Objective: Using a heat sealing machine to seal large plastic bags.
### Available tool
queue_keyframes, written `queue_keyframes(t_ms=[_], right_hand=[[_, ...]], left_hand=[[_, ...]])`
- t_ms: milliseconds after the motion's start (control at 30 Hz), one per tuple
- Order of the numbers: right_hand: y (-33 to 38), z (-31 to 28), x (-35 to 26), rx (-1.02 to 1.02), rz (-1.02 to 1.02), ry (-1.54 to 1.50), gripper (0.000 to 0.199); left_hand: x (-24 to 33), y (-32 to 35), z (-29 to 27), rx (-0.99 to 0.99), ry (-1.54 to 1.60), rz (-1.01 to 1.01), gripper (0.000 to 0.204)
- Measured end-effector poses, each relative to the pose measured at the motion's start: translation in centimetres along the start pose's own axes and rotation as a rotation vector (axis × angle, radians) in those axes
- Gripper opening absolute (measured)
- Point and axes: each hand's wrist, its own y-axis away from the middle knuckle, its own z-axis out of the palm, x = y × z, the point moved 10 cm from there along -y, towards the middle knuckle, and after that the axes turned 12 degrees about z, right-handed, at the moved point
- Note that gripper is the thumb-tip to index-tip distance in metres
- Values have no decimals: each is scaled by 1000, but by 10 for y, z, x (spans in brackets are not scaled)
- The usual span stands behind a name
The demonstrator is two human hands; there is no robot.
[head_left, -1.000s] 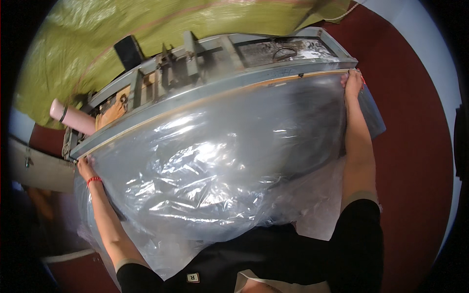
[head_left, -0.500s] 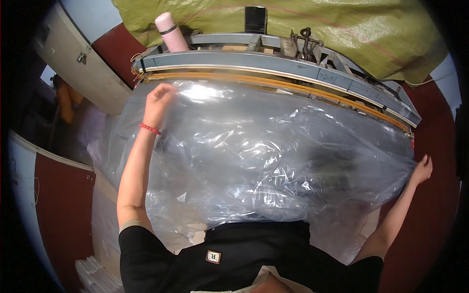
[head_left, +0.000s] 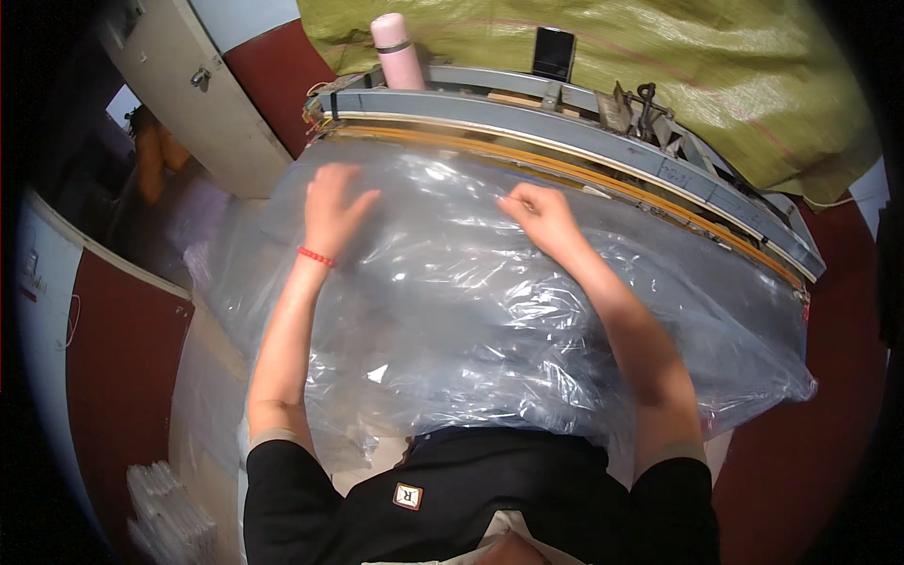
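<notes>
A large clear plastic sheet (head_left: 443, 282) lies crumpled and shiny in front of me, reaching from the metal frame to my body. Over its far left part is my left hand (head_left: 334, 212), thumb apart from the fingers, slightly blurred; it wears a red beaded bracelet (head_left: 316, 257). My right hand (head_left: 544, 215) is above the sheet's far middle, its fingers curled into a pinch. Whether any film sits between those fingertips is hidden. The sheet's right corner (head_left: 800, 384) sticks out loose at the far right.
A long grey metal frame (head_left: 471, 104) with an orange strip (head_left: 527, 158) runs along the far side. On it stand a pink flask (head_left: 400, 56) and a metal clamp (head_left: 648, 108). Behind are a dark phone (head_left: 554, 52) and yellow-green woven cloth (head_left: 706, 56). Folded plastic (head_left: 169, 513) lies lower left.
My right hand has let go of the sheet's right corner and moved left to the far middle. My left hand has opened and shifted slightly. The view has turned a little.
</notes>
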Motion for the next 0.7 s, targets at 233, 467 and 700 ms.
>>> queue_keyframes(t_ms=[233,467,700], right_hand=[[40,-67,31,252,-51,12,16],[166,-290,132,711,241,343,16],[424,-527,276,1120,630,602,25]], left_hand=[[-9,20,88,-94,658,-321,7],[98,63,91,-929,1034,-148,12],[-78,125,10,-1078,613,-616,6]])
